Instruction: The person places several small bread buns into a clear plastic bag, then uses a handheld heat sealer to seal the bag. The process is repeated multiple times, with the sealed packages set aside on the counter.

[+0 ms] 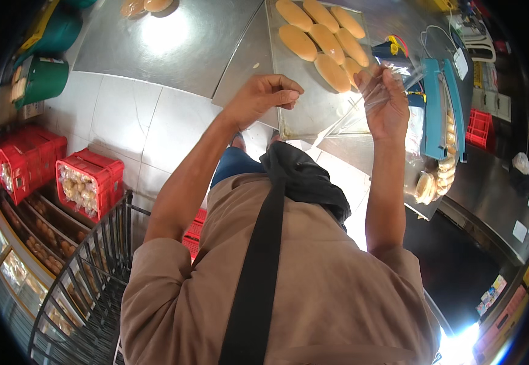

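My right hand [387, 106] is raised with thin clear plastic [353, 112], apparently a bag, pinched in its fingers. Part of the film hangs towards the lower left, over a metal baking tray [298, 114]. Several long bread rolls [329, 73] lie in rows on the far part of that tray, close to the fingers of my right hand. My left hand [267, 98] hovers by the tray's left edge. Its fingers curl in towards the thumb, and nothing shows between them. Right of my right hand stands a blue heat sealer [432, 109].
Bagged rolls [446, 175] lie beside the sealer, near the bench corner. A steel table [123, 54] extends to the left, with round buns [157, 4] at its far edge. Red crates [90, 182] and a black wire basket [95, 273] stand at my left. A black bag [308, 175] hangs at my waist.
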`<act>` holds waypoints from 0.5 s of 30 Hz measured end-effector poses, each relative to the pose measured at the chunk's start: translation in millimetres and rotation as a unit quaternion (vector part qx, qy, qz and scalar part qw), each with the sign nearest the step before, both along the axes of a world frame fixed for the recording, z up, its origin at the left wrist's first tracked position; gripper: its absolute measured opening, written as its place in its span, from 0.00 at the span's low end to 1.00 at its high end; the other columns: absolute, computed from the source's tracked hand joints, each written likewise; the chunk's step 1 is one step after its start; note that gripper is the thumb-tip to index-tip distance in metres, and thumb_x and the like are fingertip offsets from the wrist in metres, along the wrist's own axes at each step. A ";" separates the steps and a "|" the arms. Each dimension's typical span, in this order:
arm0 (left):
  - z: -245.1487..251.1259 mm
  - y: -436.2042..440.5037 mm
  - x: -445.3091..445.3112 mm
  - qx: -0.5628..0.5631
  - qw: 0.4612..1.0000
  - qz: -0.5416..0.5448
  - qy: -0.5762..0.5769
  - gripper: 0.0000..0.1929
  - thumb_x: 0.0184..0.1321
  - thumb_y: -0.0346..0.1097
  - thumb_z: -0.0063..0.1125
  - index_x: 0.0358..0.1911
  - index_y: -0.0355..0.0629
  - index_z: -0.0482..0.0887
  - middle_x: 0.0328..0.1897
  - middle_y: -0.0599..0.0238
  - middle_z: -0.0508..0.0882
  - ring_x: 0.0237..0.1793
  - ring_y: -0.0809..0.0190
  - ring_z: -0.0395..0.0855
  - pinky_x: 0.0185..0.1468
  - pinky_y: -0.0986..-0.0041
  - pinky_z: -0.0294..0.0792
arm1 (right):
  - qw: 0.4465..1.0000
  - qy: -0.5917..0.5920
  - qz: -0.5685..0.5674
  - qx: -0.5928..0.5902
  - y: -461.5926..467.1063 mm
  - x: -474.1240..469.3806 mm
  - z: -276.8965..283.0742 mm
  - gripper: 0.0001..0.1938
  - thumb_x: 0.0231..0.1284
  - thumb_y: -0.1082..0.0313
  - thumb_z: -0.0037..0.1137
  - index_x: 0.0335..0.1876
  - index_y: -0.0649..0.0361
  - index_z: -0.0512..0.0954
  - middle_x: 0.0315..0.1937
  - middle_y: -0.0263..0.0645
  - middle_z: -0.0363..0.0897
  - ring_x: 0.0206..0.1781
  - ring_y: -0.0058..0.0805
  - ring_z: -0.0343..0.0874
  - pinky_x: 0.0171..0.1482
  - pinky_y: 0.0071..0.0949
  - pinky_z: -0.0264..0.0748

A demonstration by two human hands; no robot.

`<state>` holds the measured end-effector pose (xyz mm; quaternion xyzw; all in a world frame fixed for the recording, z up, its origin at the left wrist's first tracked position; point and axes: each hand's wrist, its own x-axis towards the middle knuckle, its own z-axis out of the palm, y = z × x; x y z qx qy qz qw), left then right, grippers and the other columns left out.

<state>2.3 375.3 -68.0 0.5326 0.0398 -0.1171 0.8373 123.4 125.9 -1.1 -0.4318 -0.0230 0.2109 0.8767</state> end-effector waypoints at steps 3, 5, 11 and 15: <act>-5.6 1.3 -1.9 0.071 0.996 0.053 -0.006 0.12 0.73 0.43 0.63 0.41 0.39 0.87 0.36 0.71 0.85 0.41 0.72 0.83 0.53 0.76 0.76 | 1.000 0.025 -0.016 -0.001 8.7 6.0 -24.4 0.08 0.75 0.70 0.57 0.51 0.62 0.82 0.44 0.42 0.88 0.48 0.39 0.89 0.58 0.43 0.85; -6.2 -0.7 -2.0 0.124 0.987 0.101 0.025 0.14 0.75 0.44 0.60 0.38 0.40 0.85 0.35 0.72 0.83 0.39 0.71 0.82 0.51 0.76 0.76 | 0.998 0.059 -0.034 -0.017 15.9 7.1 -41.7 0.08 0.75 0.71 0.57 0.51 0.62 0.82 0.43 0.42 0.88 0.48 0.38 0.88 0.58 0.43 0.85; -16.1 -17.0 2.4 0.032 0.958 0.273 0.080 0.19 0.79 0.47 0.54 0.31 0.41 0.77 0.28 0.74 0.76 0.30 0.72 0.70 0.35 0.74 0.67 | 0.988 0.116 -0.102 -0.015 39.1 -13.7 -82.0 0.09 0.75 0.72 0.56 0.54 0.62 0.79 0.44 0.39 0.84 0.48 0.36 0.86 0.59 0.45 0.84; -34.1 -6.8 -6.9 0.144 0.947 0.268 0.104 0.19 0.78 0.46 0.54 0.32 0.38 0.77 0.25 0.73 0.75 0.30 0.72 0.71 0.35 0.73 0.67 | 0.992 0.112 -0.043 -0.029 34.2 -34.3 -93.8 0.14 0.76 0.63 0.58 0.58 0.62 0.78 0.49 0.41 0.86 0.51 0.35 0.85 0.58 0.40 0.82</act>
